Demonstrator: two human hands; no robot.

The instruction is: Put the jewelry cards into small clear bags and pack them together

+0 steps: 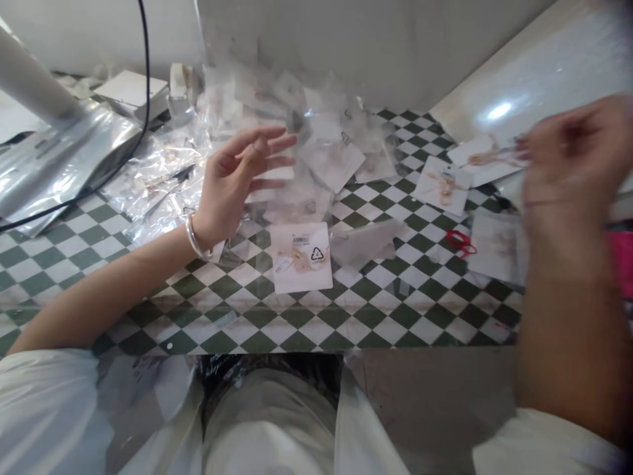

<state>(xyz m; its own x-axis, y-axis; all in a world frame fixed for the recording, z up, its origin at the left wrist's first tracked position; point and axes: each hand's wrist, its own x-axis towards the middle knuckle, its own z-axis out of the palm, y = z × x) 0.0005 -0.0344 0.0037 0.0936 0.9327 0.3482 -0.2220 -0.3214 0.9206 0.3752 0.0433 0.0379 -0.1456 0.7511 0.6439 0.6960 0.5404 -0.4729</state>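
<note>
My left hand [242, 171], with a silver bangle at the wrist, hovers over the bagged cards left of centre; its fingers are apart and hold nothing. My right hand [576, 142] is raised at the far right, its fingers curled and blurred, beside a white card with gold jewellery [482, 157]. Whether it holds anything cannot be made out. A clear bag with a white card [301, 280] and gold jewellery lies near the table's front, below my left hand. Another white card [442, 186] with a gold piece lies left of my right hand.
Clear bags with cards [331, 152] are heaped at the back centre, with shiny bags [168, 198] to the left. Red-handled scissors [461, 243] lie right of centre near another bagged card [494, 247]. A black cable [147, 79] crosses the left. The tabletop [376, 323] is checkered.
</note>
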